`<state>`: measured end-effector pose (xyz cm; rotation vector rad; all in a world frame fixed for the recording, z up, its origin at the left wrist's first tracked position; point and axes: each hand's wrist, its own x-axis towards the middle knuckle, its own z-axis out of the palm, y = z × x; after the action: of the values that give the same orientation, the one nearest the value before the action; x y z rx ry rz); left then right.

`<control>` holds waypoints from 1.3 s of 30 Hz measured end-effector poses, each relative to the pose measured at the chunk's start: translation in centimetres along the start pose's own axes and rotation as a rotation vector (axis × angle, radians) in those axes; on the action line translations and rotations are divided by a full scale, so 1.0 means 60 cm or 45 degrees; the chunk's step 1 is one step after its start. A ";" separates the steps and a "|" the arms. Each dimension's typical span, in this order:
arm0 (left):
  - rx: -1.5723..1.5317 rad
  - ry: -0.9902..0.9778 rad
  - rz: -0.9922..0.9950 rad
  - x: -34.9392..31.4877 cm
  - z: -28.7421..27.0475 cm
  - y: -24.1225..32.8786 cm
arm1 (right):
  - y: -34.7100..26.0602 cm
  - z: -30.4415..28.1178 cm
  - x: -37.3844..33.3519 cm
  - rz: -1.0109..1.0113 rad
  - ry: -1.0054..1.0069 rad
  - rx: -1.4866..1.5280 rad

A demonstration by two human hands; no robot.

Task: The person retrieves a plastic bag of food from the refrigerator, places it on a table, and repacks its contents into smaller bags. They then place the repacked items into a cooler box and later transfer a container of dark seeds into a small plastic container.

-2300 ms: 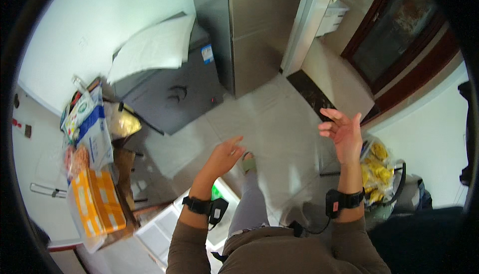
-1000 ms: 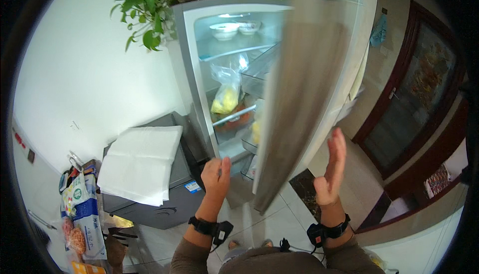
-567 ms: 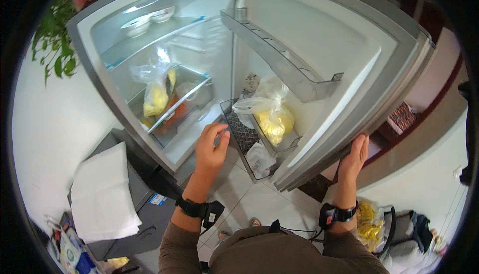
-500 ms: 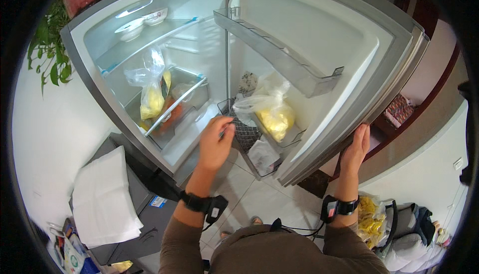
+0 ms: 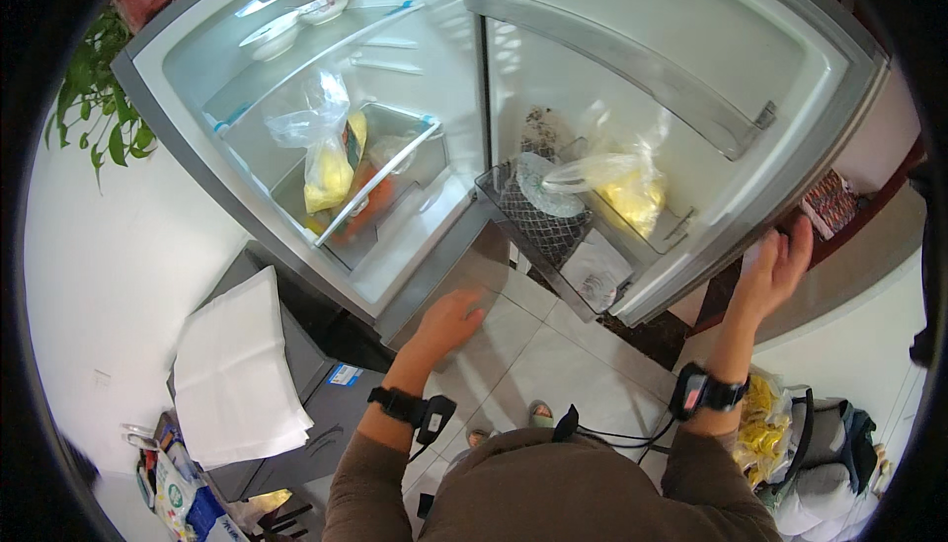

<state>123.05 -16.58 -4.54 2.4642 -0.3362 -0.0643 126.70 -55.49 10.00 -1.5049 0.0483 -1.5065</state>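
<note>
the fridge (image 5: pixel 296 78) stands open, its door (image 5: pixel 691 98) swung out to the person's right, the door's long edge running from the top middle of the view down toward the lower right. the right hand (image 5: pixel 775 266) grips the outer edge of the door, fingers (image 5: pixel 795 241) curled over that edge. the left hand (image 5: pixel 449 320) hangs low in front of the fridge's bottom edge, fingers loosely spread and holding nothing.

inside, the top shelf carries two white bowls (image 5: pixel 296 21) side by side. below it a clear drawer (image 5: pixel 380 182) holds a clear plastic bag with yellow contents (image 5: pixel 326 162), standing roughly upright, with something orange (image 5: pixel 370 201) beside it.

the lower door rack (image 5: pixel 553 236) holds a dark mesh-patterned item (image 5: pixel 533 216), a round pale lid-like piece (image 5: pixel 543 182) on it, a knotted clear bag of yellow food (image 5: pixel 622 187) leaning toward the door's edge, and a flat white packet (image 5: pixel 597 271) at the near end. the upper door rack (image 5: pixel 632 58) is a long clear rail along the door's width.

left of the fridge, a folded white cloth (image 5: pixel 242 369) lies on a grey cabinet (image 5: pixel 326 414), with a leafy plant (image 5: pixel 99 117) above.
</note>
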 end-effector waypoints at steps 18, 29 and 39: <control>-0.261 0.374 -0.611 -0.073 -0.070 -0.139 | 0.075 0.572 -0.656 2.542 -1.564 0.748; -0.024 0.647 -0.444 0.076 -0.140 -0.158 | 0.120 0.608 -0.727 2.731 -1.333 0.878; -0.062 0.688 -0.421 0.306 -0.129 -0.218 | 0.143 0.454 -0.632 2.818 -1.457 0.942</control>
<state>144.71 -6.72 -5.71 2.3510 0.3018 0.4402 144.14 -20.70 -17.22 -0.5950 0.2928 1.0421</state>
